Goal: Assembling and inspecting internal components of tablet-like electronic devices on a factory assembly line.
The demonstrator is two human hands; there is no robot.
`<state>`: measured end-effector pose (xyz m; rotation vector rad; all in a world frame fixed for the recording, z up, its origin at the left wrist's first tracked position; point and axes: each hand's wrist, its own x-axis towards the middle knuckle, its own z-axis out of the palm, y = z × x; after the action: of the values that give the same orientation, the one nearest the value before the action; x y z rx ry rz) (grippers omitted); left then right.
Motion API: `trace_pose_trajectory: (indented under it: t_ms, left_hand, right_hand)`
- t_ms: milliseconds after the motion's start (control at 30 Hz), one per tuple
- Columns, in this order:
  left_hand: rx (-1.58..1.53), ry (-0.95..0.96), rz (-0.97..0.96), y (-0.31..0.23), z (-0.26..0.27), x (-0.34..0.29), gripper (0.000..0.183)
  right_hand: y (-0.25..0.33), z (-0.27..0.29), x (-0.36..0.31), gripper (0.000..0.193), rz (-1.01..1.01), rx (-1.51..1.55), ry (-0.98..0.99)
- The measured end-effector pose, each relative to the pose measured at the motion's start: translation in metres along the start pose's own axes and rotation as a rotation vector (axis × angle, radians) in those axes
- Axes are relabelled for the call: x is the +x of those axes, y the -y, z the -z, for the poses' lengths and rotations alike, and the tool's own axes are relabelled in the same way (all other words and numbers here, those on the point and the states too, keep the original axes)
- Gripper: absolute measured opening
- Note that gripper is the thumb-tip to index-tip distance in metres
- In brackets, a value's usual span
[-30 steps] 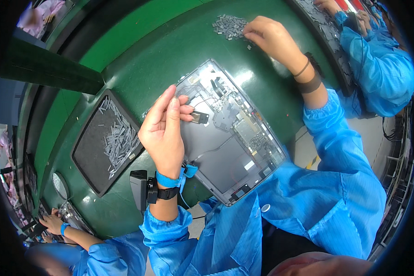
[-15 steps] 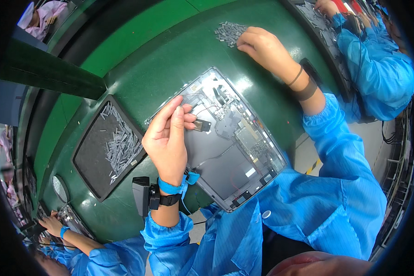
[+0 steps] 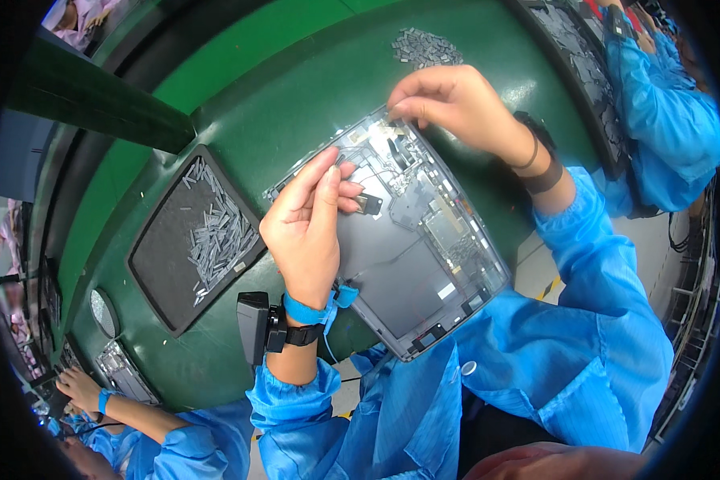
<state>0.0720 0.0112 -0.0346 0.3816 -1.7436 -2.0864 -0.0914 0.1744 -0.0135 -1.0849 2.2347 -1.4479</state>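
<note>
A dark grey tablet-like chassis, its inside exposed with a circuit board and thin cables, lies at a slant on the green table. Over its left part is my left hand, palm turned up and fingers curled together. A small dark rectangular part sticks out from under those fingers. My right hand is at the chassis's far corner, thumb and forefinger pinched at its edge. Whatever is between those fingertips is too small to make out. Beyond that hand lies a pile of small grey pieces.
To the left, a black tray holds many grey strips. A round mirror-like disc and another device are near a co-worker's hand. A long dark tray runs along the right, by another person's blue sleeve.
My right hand has come from the pile of grey pieces back to the chassis's far corner. My left hand keeps its curled pose above the chassis. The whole view has shifted slightly.
</note>
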Motion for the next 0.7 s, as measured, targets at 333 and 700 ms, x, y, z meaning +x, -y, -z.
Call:
trace_pose_trajectory:
  t_ms: [333, 700]
  left_hand:
    - [0.041, 0.003, -0.007, -0.002, -0.001, 0.0, 0.025]
    - [0.066, 0.007, -0.018, -0.002, 0.001, 0.0, 0.026]
  right_hand:
    - [-0.013, 0.011, 0.019, 0.009, 0.244, -0.357, 0.211]
    - [-0.02, 0.009, 0.019, 0.011, 0.193, -0.264, 0.202]
